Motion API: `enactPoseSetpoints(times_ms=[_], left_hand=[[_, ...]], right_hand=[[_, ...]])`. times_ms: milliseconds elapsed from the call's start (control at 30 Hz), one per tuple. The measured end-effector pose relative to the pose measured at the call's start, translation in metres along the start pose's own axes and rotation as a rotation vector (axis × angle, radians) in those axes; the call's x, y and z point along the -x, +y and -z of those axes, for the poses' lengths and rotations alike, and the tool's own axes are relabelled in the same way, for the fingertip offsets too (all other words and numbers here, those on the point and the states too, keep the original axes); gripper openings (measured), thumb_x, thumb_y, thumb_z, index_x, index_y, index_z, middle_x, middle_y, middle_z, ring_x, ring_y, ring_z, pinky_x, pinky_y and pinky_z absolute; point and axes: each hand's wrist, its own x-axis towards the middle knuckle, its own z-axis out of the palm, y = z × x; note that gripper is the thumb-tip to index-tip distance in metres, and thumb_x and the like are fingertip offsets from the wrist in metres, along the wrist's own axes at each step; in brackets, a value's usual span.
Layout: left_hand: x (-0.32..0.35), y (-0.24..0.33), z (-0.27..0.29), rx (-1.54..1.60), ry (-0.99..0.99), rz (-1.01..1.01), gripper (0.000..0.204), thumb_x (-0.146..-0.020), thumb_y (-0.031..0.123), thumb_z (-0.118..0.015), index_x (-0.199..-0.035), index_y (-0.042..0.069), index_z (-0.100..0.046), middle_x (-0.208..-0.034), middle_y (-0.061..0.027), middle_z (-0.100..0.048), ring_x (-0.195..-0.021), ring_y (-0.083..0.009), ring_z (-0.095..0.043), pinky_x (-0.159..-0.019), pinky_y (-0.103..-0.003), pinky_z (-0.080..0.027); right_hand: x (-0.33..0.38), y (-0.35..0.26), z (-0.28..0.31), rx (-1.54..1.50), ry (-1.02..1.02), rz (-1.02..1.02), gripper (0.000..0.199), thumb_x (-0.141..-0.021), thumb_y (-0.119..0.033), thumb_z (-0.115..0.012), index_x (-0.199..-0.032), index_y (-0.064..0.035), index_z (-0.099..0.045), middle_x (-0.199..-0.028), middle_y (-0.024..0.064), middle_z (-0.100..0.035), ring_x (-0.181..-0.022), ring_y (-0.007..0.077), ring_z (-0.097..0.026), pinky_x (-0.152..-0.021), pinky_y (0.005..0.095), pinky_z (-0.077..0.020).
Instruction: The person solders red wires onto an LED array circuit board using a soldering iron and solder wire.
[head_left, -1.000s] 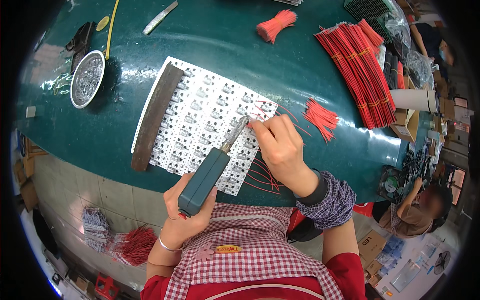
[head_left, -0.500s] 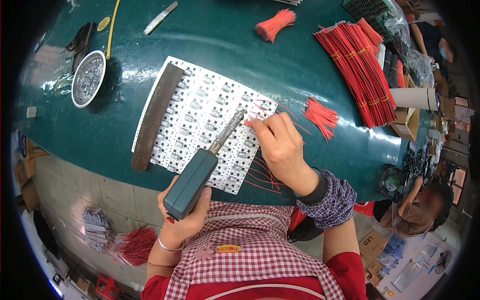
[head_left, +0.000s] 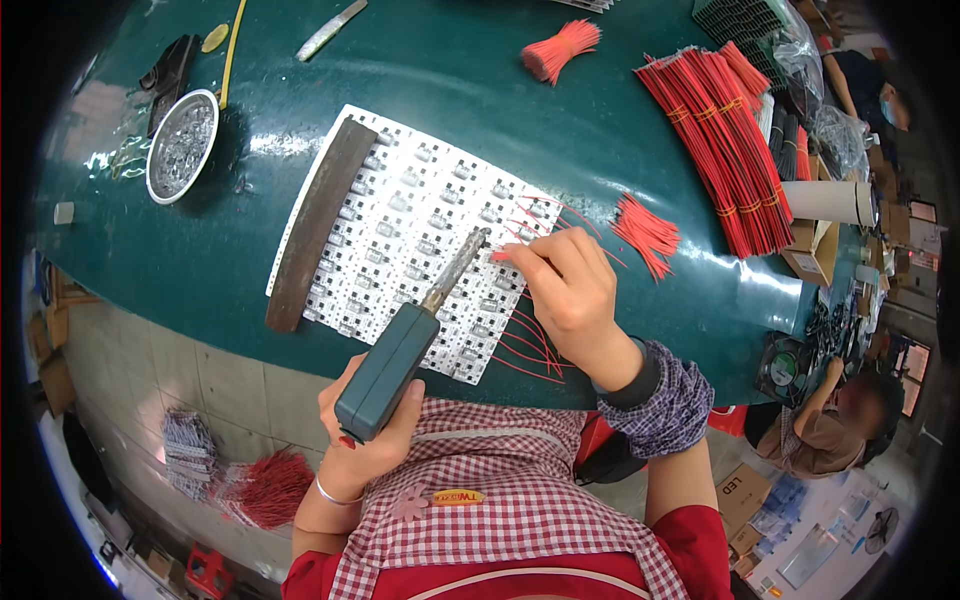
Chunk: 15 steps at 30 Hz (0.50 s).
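My left hand (head_left: 372,445) is wrapped round the green handle of a soldering iron (head_left: 388,368). Its grey barrel slants up and to the right, with the tip over a white panel of small circuit boards (head_left: 402,203). My right hand (head_left: 575,297), fingers pinched, holds short red wires (head_left: 502,256) just right of the tip. Whether the tip touches a wire or the panel I cannot tell. More thin red wires (head_left: 530,350) stick out from the panel's right edge, partly under my right hand. A dark flat bar (head_left: 318,230) lies along the panel's left side.
A white-rimmed bowl (head_left: 182,147) of shiny grey material stands at the left. Loose red wires (head_left: 646,236) lie right of the panel, with a small bundle (head_left: 561,51) behind. Long red wire bundles (head_left: 715,150) fill the right side. A knife-like tool (head_left: 331,30) lies far back.
The panel and table sit slightly further right in the view. The soldering iron's tip is slightly lower relative to the panel. Both hands keep their grips.
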Motion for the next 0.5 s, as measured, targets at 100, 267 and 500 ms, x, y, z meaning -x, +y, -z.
enactPoseSetpoints(times_ms=[100,267,500], left_hand=[[0.0032,-0.0006,0.0009,0.001,-0.002,0.002,0.028,-0.082,-0.006,-0.077,-0.110,-0.008,-0.071,-0.093,-0.0127,-0.072,-0.071,-0.0157,-0.068,-0.064,-0.027,-0.053],[0.0096,-0.0022,0.0002,0.064,-0.031,0.118,0.028,-0.083,-0.006,-0.077,-0.110,-0.008,-0.071,-0.095,-0.0119,-0.073,-0.073,-0.0148,-0.068,-0.066,-0.026,-0.054],[0.0000,0.0055,-0.0006,0.010,-0.053,0.028,0.024,-0.083,-0.005,-0.077,-0.106,-0.008,-0.071,-0.092,-0.0109,-0.071,-0.072,-0.0141,-0.067,-0.064,-0.027,-0.053]], right_hand=[[0.0021,0.0039,-0.0031,-0.061,-0.051,0.002,0.032,-0.072,0.002,-0.071,-0.103,0.0003,-0.070,-0.088,0.0081,-0.062,-0.080,0.0262,-0.059,-0.068,0.0376,-0.0503],[0.0022,0.0043,-0.0033,-0.082,-0.074,-0.012,0.036,-0.070,0.006,-0.069,-0.106,0.0020,-0.069,-0.091,0.0105,-0.062,-0.082,0.0279,-0.059,-0.068,0.0370,-0.0520],[0.0032,0.0039,-0.0018,-0.084,-0.113,-0.019,0.036,-0.071,0.006,-0.068,-0.108,0.0037,-0.068,-0.096,0.0125,-0.062,-0.086,0.0293,-0.059,-0.072,0.0374,-0.0528]])
